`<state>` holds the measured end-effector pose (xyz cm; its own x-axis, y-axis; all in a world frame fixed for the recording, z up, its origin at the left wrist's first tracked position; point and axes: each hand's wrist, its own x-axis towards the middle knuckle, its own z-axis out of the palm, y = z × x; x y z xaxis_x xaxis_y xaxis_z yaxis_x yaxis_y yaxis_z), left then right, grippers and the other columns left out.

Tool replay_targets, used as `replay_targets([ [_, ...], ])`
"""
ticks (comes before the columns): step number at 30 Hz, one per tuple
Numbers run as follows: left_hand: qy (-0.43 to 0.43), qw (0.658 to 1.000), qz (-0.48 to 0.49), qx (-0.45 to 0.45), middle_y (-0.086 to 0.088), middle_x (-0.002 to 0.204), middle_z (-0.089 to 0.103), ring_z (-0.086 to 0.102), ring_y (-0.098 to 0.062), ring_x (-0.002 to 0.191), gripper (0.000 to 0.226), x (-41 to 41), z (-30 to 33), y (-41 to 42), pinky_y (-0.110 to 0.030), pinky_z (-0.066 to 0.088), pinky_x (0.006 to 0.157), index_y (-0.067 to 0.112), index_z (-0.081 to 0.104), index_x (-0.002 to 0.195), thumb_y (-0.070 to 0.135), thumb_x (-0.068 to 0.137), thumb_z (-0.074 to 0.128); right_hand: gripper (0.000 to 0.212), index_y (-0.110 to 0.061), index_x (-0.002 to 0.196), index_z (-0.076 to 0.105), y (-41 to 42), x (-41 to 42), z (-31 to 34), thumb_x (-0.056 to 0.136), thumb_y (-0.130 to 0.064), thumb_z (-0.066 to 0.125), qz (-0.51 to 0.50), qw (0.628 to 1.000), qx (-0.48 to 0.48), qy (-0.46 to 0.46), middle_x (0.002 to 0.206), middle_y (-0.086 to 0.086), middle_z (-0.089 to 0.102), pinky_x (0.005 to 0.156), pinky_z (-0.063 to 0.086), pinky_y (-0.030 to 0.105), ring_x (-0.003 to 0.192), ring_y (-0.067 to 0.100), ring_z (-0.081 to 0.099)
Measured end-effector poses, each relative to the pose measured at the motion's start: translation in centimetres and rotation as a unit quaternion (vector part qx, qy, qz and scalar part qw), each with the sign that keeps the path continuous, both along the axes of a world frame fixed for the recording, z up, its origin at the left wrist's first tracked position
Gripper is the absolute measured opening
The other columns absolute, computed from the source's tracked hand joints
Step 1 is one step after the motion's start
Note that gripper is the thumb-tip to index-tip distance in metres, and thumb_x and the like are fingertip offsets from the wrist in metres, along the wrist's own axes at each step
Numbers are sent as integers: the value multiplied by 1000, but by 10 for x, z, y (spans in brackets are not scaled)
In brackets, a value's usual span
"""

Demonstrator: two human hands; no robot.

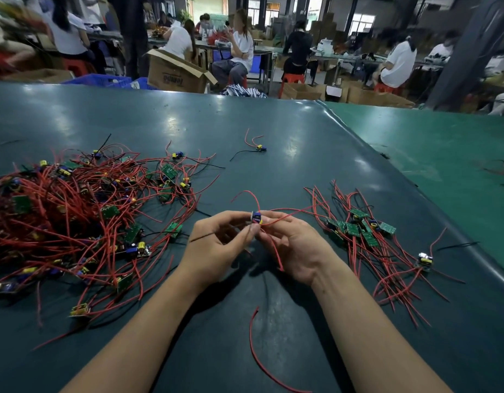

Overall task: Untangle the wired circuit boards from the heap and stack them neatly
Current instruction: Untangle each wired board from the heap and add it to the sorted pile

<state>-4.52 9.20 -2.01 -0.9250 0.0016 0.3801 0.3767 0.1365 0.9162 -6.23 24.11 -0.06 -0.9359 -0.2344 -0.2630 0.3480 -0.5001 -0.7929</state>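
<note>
Both hands meet mid-table above the dark green mat (273, 143), left hand (217, 245) and right hand (294, 248) each pinching one small wired circuit board (256, 217), its red leads trailing, between the tangled heap (75, 217) at left and the sorted boards (358, 229) at right.

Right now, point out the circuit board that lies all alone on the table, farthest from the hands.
The lone board beyond both hands, yellow and blue parts up, with two red leads and one black; every other board is in a cluster or gripped.
</note>
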Motion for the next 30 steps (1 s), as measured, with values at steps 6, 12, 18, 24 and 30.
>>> replay_targets([
  [6,-38,994,29,96,5,76,71,65,1,66,15,-8,0,-4,-13,51,60,10,66,92,-4,85,69,35,-1,106,68,1,0,-3,80,19,56,42,997,-10,62,99,18,72,70,59,23,80,21,73],
  [12,-66,989,22,132,6,69,72,64,-4,60,10,-9,1,-8,-18,53,59,9,68,92,-1,88,65,50,-12,112,68,-4,3,-8,78,23,62,48,964,129,226,105,5,74,79,56,25,90,20,70],
  [18,-81,991,3,104,6,72,71,62,-2,63,11,-10,0,-8,-14,48,59,6,70,93,4,83,72,10,-9,89,75,-13,1,-11,87,-4,67,-79,955,154,242,84,7,76,66,56,24,74,16,70],
  [24,-61,995,-7,77,-5,94,73,67,-20,82,23,-11,-2,-10,-31,54,76,15,66,94,0,80,76,7,-8,84,73,-10,-2,-12,89,-6,68,-98,955,173,221,75,4,74,56,55,24,67,14,68],
  [30,-32,998,11,44,-1,85,76,72,-15,78,14,-11,-3,-7,-25,57,74,13,71,90,5,80,77,4,-2,87,73,-9,-2,-12,84,0,70,-93,954,174,225,76,6,74,64,56,22,69,14,68],
])
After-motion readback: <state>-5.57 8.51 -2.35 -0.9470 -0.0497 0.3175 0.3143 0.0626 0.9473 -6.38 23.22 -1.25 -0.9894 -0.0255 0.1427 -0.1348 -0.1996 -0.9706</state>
